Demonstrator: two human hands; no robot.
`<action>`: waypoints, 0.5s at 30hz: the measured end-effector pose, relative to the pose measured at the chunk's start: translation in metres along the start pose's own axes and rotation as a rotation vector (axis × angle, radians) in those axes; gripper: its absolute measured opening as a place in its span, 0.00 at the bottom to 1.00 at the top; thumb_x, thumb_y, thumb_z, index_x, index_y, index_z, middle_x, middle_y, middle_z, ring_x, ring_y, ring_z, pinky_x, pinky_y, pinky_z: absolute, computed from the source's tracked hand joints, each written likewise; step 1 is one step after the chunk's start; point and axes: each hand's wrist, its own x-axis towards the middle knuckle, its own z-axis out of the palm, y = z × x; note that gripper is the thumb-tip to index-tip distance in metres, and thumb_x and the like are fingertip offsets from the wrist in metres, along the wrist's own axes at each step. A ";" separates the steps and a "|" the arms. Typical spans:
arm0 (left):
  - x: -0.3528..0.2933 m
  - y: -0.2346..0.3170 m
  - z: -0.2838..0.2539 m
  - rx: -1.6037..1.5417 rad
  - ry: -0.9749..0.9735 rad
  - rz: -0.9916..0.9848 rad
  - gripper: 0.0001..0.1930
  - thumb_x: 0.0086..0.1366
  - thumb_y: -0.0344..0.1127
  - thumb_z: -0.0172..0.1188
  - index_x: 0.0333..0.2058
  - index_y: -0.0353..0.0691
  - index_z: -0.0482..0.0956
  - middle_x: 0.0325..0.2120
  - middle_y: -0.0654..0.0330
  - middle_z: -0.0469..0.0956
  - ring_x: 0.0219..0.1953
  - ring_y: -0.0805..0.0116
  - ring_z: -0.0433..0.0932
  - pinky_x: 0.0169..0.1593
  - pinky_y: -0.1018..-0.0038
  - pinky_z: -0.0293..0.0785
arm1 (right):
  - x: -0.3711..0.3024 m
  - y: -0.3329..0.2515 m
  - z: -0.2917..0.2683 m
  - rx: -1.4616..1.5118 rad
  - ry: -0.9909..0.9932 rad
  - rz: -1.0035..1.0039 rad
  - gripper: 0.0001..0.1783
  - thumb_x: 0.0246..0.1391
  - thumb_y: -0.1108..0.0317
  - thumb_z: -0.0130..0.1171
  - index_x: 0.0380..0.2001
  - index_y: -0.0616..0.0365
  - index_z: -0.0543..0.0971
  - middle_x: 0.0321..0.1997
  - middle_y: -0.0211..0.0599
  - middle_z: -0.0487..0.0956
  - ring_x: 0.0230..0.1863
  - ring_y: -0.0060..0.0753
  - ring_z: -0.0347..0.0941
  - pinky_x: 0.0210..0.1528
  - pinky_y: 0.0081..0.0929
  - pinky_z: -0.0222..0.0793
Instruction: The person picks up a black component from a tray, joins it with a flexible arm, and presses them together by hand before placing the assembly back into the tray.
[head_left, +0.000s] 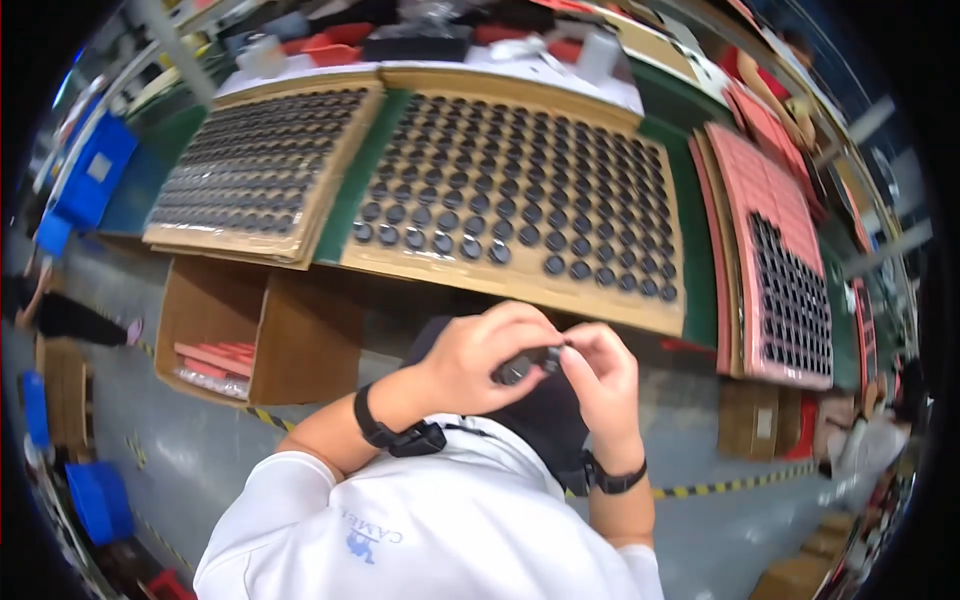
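My left hand point(475, 350) is closed, its fingers curled around a small black round part point(513, 371) close to my body. My right hand point(608, 385) meets it from the other side, thumb and forefinger pinched together at a small dark piece point(552, 358). Whether the two pieces are joined I cannot tell. Just beyond my hands lies a cardboard tray point(400, 258) bearing rows of black round parts point(480, 205). One spot in its nearest row holds no part.
Left of this tray lies another cardboard tray point(225, 242) of dark parts. Pink trays point(750, 170) are stacked at right, the top one partly filled. An open carton point(255, 350) stands below the green bench point(348, 205). A person's arm point(775, 95) reaches in at far right.
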 end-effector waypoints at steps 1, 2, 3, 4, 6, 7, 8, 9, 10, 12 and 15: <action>-0.001 -0.004 0.000 0.010 0.031 0.024 0.19 0.45 0.25 0.65 0.40 0.37 0.75 0.36 0.53 0.75 0.35 0.62 0.76 0.36 0.73 0.74 | 0.001 0.002 0.000 -0.002 0.042 0.012 0.07 0.52 0.77 0.56 0.35 0.64 0.73 0.33 0.30 0.74 0.35 0.18 0.69 0.41 0.17 0.66; 0.000 -0.005 0.001 -0.017 0.009 0.021 0.19 0.45 0.25 0.65 0.40 0.37 0.75 0.36 0.53 0.75 0.35 0.62 0.76 0.36 0.73 0.74 | 0.003 0.004 -0.001 -0.027 0.035 -0.005 0.07 0.52 0.77 0.56 0.35 0.64 0.73 0.33 0.30 0.74 0.35 0.18 0.69 0.41 0.17 0.66; 0.003 -0.005 0.001 -0.055 0.015 -0.027 0.19 0.46 0.24 0.65 0.40 0.36 0.75 0.36 0.53 0.75 0.35 0.63 0.76 0.36 0.74 0.73 | 0.006 0.007 -0.003 -0.052 0.015 -0.026 0.07 0.52 0.76 0.56 0.36 0.65 0.73 0.33 0.30 0.74 0.34 0.18 0.69 0.40 0.17 0.67; 0.005 -0.005 0.000 -0.087 0.024 -0.076 0.19 0.46 0.24 0.65 0.40 0.36 0.75 0.37 0.53 0.74 0.35 0.64 0.75 0.35 0.76 0.72 | 0.008 0.008 -0.004 -0.076 -0.013 -0.049 0.08 0.52 0.76 0.57 0.36 0.65 0.73 0.32 0.30 0.74 0.34 0.18 0.69 0.39 0.17 0.67; 0.007 -0.006 -0.003 -0.115 0.031 -0.123 0.19 0.46 0.24 0.65 0.40 0.35 0.75 0.37 0.53 0.74 0.35 0.65 0.75 0.35 0.77 0.72 | 0.011 0.010 -0.006 -0.121 -0.019 -0.067 0.08 0.51 0.76 0.57 0.36 0.65 0.73 0.32 0.30 0.74 0.33 0.18 0.69 0.39 0.17 0.67; 0.006 -0.007 -0.004 -0.113 0.029 -0.156 0.19 0.46 0.24 0.65 0.40 0.35 0.75 0.37 0.53 0.74 0.35 0.66 0.74 0.35 0.77 0.71 | 0.013 0.010 -0.006 -0.168 -0.036 -0.089 0.09 0.51 0.76 0.57 0.37 0.65 0.73 0.32 0.30 0.74 0.33 0.18 0.69 0.38 0.17 0.68; 0.003 -0.007 -0.004 -0.106 0.032 -0.191 0.19 0.46 0.24 0.65 0.40 0.35 0.74 0.38 0.53 0.74 0.35 0.67 0.74 0.36 0.78 0.70 | 0.016 0.010 -0.006 -0.213 -0.059 -0.110 0.09 0.51 0.76 0.57 0.37 0.65 0.73 0.32 0.30 0.73 0.33 0.18 0.69 0.37 0.17 0.68; 0.002 -0.007 -0.005 -0.098 0.036 -0.225 0.19 0.46 0.24 0.65 0.40 0.35 0.74 0.38 0.53 0.73 0.34 0.68 0.73 0.36 0.78 0.69 | 0.019 0.009 -0.005 -0.209 -0.064 -0.113 0.09 0.51 0.76 0.57 0.37 0.65 0.73 0.32 0.30 0.73 0.33 0.18 0.69 0.37 0.17 0.68; 0.002 -0.007 -0.005 -0.091 0.038 -0.225 0.19 0.46 0.24 0.65 0.40 0.35 0.74 0.38 0.53 0.73 0.34 0.68 0.73 0.36 0.78 0.69 | 0.021 0.007 -0.004 -0.202 -0.061 -0.113 0.10 0.51 0.76 0.57 0.38 0.65 0.73 0.32 0.30 0.73 0.33 0.18 0.69 0.37 0.17 0.68; 0.005 -0.008 -0.004 -0.074 0.085 -0.216 0.19 0.46 0.24 0.66 0.40 0.34 0.74 0.38 0.52 0.73 0.35 0.69 0.73 0.36 0.78 0.69 | 0.026 0.004 -0.001 -0.186 -0.053 -0.112 0.11 0.51 0.76 0.57 0.39 0.65 0.73 0.32 0.30 0.73 0.32 0.18 0.69 0.36 0.18 0.68; 0.008 -0.016 -0.007 -0.089 0.097 -0.218 0.19 0.47 0.24 0.65 0.40 0.33 0.74 0.37 0.53 0.74 0.36 0.69 0.74 0.38 0.77 0.70 | 0.027 0.017 -0.001 -0.223 -0.050 -0.114 0.11 0.52 0.77 0.56 0.40 0.65 0.72 0.32 0.31 0.73 0.33 0.18 0.69 0.37 0.18 0.68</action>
